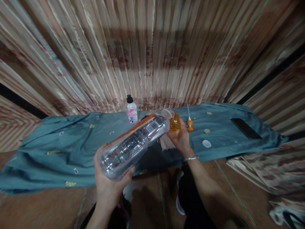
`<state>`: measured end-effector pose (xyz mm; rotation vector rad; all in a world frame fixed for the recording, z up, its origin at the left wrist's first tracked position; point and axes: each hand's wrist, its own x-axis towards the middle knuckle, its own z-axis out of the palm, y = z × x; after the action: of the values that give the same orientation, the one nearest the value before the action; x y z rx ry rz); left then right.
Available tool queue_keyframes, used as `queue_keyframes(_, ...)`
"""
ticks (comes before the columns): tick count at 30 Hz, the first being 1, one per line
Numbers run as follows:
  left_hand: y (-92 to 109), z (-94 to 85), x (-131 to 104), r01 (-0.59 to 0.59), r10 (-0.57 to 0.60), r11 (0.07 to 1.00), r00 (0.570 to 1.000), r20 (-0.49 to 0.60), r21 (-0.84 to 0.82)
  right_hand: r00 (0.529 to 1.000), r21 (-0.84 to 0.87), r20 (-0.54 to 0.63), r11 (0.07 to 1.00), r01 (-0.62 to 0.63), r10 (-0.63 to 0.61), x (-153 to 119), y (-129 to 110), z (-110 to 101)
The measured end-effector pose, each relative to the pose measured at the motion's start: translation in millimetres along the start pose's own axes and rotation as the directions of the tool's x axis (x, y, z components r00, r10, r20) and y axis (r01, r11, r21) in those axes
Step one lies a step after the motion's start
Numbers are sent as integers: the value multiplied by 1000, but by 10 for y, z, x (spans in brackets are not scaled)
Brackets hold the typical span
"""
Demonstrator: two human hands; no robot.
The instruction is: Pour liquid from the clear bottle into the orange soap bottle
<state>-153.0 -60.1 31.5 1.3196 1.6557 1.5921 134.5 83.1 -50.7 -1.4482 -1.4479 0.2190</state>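
Tipping slantwise above the bench [59, 136], a large clear plastic bottle [133, 147] lies with its base at the lower left and its neck at the upper right. The left hand [110, 183] has its grip wrapped around the base. Its neck meets the top of a small amber bottle [175, 124], around which the right hand's [181, 138] grip is closed; whether liquid is passing between them I cannot tell. A silver bracelet [191, 158] circles the right wrist. Just right of the amber bottle, an orange pump head [190, 123] with a pale tube lies on the teal patterned cloth, with a white round cap [206, 143] nearer the front edge and a black smartphone [246, 128] farther right. Behind the clear bottle stands a black-capped bottle [132, 112] with a pink label. A fringed pale cloth [166, 143] lies partly hidden below the hands.
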Motion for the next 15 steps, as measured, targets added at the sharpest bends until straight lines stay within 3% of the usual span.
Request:
queue_keyframes(9,-25,-17,26,13,-13,1000,1000,-13,0,1000,4,13,1000,9,-9,-1,3,-18)
queue_keyframes(15,99,117,-65,25,-29,998,998,-55,-62,1000,-18,-9,1000,-9,9,0,-28,-7)
